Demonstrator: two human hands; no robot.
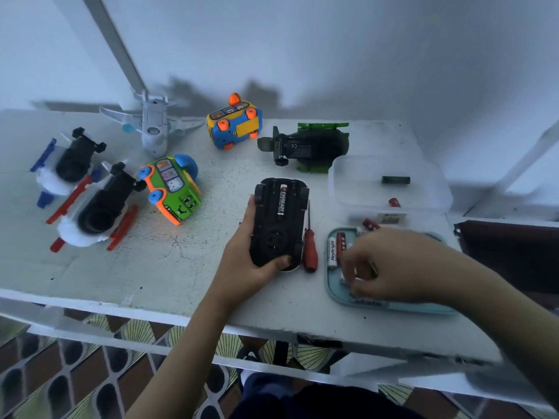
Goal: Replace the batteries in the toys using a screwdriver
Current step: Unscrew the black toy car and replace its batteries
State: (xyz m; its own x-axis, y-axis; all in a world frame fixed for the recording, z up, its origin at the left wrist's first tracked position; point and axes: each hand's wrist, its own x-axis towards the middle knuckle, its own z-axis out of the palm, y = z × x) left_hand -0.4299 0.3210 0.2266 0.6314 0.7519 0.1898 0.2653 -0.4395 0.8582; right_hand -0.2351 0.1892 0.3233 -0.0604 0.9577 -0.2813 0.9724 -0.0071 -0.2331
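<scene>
Head view: black toy car point(279, 219) lay belly-up on the bench point(181, 267), an Eveready battery point(282, 202) in its open bay. Left hand point(251, 261) gripped its near end. Red screwdriver point(310, 249) lay just beside it. Right hand point(390, 264) curled over loose batteries point(332, 251) in teal tray point(332, 293); blurred, grasp could not be told.

Dim bluish light, soft blur, bowed edges

A white table point(169, 267) with a scuffed, speckled top stands against a pale wall point(332, 40), where soft shadows fall in dim, bluish light. A white bar point(115, 46) slants up the wall. Below, the floor point(60, 373) is tiled in brown and yellow-green patterns.
</scene>
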